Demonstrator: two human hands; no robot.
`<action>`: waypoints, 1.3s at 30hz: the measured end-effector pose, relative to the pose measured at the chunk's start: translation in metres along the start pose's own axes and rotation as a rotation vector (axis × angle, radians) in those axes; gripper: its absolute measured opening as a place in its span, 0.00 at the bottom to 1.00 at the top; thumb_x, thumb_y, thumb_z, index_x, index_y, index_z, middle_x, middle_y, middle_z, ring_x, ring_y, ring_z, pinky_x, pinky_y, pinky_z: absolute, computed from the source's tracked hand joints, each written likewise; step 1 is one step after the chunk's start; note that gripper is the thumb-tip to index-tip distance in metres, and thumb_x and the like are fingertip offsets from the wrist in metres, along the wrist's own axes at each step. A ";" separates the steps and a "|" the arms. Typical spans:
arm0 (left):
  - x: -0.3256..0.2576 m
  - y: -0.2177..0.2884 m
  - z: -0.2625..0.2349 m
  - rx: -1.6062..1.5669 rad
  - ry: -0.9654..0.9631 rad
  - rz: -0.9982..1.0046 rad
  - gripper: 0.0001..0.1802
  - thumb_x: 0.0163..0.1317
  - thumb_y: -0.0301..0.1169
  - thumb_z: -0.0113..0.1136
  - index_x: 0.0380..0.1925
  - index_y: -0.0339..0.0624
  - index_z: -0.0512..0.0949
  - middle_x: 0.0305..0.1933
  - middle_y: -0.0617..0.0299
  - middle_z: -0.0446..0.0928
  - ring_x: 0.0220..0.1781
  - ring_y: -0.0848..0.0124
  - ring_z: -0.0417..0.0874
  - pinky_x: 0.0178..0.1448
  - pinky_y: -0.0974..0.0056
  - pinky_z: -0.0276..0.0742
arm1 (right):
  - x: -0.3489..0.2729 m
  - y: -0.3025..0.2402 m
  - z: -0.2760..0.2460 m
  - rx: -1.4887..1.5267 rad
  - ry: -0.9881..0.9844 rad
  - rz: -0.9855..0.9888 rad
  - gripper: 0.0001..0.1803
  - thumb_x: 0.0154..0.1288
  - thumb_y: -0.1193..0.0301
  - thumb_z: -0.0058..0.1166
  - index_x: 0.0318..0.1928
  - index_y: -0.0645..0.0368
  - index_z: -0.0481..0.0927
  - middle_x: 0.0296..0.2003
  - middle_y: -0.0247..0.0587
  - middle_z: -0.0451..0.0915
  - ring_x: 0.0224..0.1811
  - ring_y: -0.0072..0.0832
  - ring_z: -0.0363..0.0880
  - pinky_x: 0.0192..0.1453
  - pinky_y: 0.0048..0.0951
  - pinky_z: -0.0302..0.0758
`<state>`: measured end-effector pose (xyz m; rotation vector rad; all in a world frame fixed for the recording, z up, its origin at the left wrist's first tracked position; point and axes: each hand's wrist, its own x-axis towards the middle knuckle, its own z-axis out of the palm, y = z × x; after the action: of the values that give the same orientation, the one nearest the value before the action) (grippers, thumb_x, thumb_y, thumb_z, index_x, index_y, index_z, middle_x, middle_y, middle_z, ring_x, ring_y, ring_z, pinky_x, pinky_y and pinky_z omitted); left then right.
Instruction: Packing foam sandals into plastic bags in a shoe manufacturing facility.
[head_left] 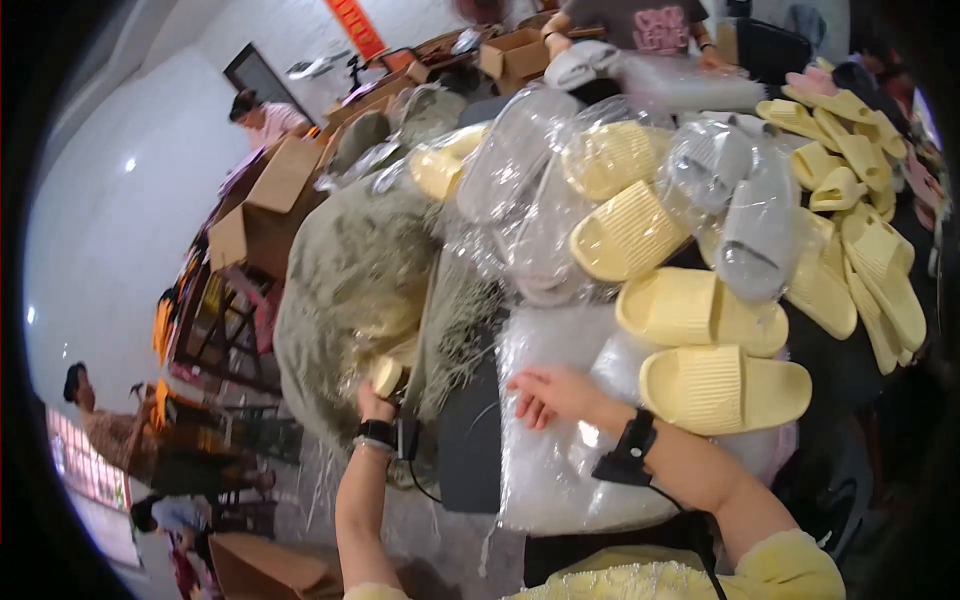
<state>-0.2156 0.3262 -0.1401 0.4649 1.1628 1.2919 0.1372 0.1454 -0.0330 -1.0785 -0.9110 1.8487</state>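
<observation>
My left hand [374, 402] is at the mouth of a large grey-green woven sack [345, 250]. It grips a pale yellow slipper [388, 376], seen end-on and partly inside the sack. Over a stack of clear plastic bags [540, 480] hovers my right hand [545, 393], its fingers loosely bent and apart, with nothing in them. Just right of it lie two loose yellow slippers, a nearer one [690, 388] on the bags and a farther one [665, 305] beyond it.
Bagged grey slippers [755, 240] and a bagged yellow slipper [630, 230] are piled beyond the plastic stack. More loose yellow slippers [880, 260] heap at the right. A cardboard box [285, 175] stands beyond the sack. Across the table a person in a dark shirt [640, 25] handles plastic.
</observation>
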 end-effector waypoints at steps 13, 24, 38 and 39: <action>-0.168 0.096 -0.002 0.048 -0.104 -0.113 0.12 0.59 0.32 0.46 0.39 0.37 0.73 0.32 0.60 0.80 0.29 0.69 0.82 0.24 0.70 0.79 | 0.003 0.005 0.001 -0.001 -0.058 -0.079 0.14 0.68 0.68 0.40 0.45 0.66 0.71 0.26 0.46 0.78 0.21 0.26 0.78 0.24 0.24 0.76; -0.282 0.171 0.090 0.310 -0.114 0.138 0.10 0.60 0.32 0.46 0.30 0.40 0.74 0.20 0.64 0.74 0.15 0.76 0.72 0.14 0.77 0.63 | 0.001 0.005 0.003 0.008 -0.080 -0.102 0.14 0.67 0.68 0.39 0.44 0.66 0.71 0.26 0.45 0.78 0.21 0.27 0.78 0.24 0.24 0.76; -0.327 0.215 0.301 0.832 -0.673 0.900 0.09 0.62 0.29 0.42 0.38 0.38 0.71 0.29 0.64 0.72 0.24 0.78 0.70 0.19 0.79 0.59 | 0.016 0.020 -0.002 0.078 -0.113 -0.120 0.16 0.67 0.63 0.41 0.43 0.64 0.70 0.26 0.45 0.77 0.21 0.25 0.77 0.22 0.25 0.76; -0.322 0.219 0.322 0.732 -0.740 0.805 0.10 0.61 0.28 0.44 0.39 0.37 0.70 0.29 0.64 0.72 0.25 0.79 0.70 0.20 0.80 0.59 | 0.018 0.019 0.001 0.037 -0.129 -0.121 0.16 0.67 0.62 0.41 0.43 0.63 0.70 0.26 0.45 0.77 0.21 0.26 0.77 0.22 0.25 0.76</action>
<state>-0.0012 0.2002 0.2996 1.9202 0.7684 1.1094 0.1258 0.1532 -0.0547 -0.8710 -0.9898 1.8437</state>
